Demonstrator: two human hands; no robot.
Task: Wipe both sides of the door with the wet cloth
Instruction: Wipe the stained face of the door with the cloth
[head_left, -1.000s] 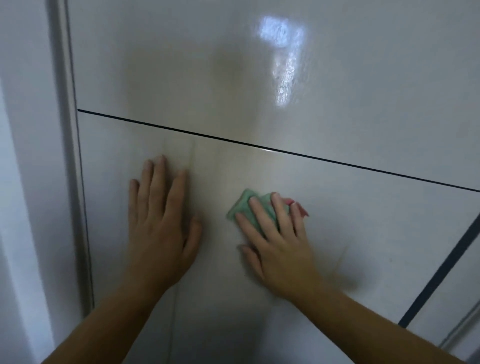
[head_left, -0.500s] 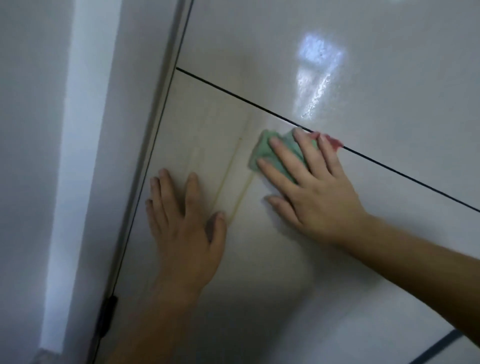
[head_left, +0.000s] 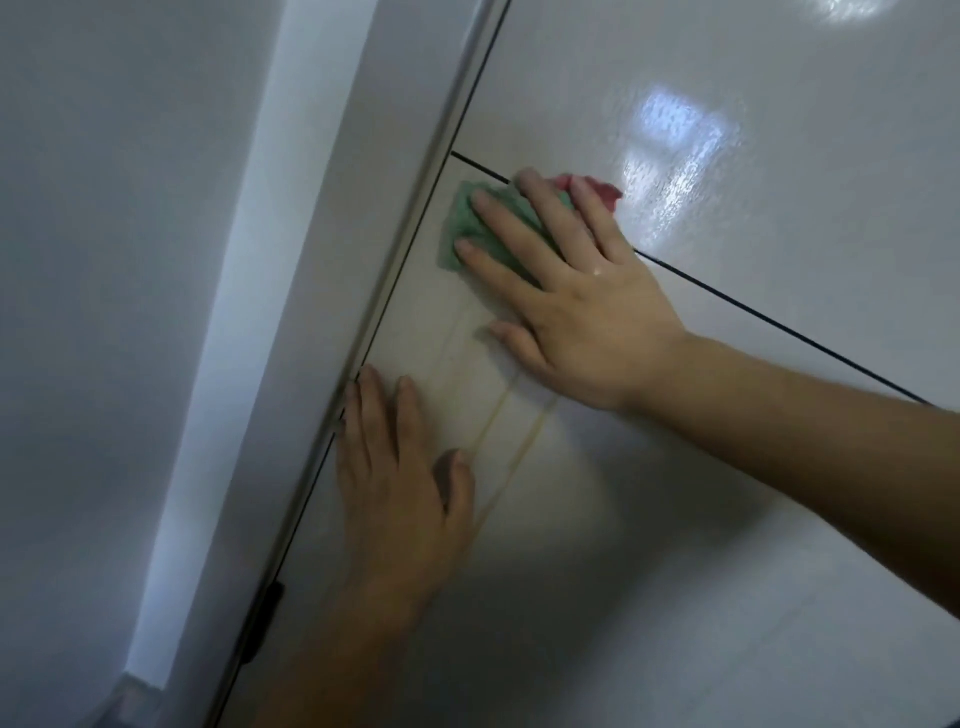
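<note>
Your right hand (head_left: 582, 306), fingers straight and spread, presses the green cloth (head_left: 467, 228) flat against the door (head_left: 727, 519), just beside its hinge-side edge and over the dark groove (head_left: 753, 309). Your left hand (head_left: 400, 499) lies flat and empty on the panel below, bracing it. Press evenly, run the cloth along the groove and into the edge, then overlap strokes across the yellowish streaks (head_left: 498, 431).
</note>
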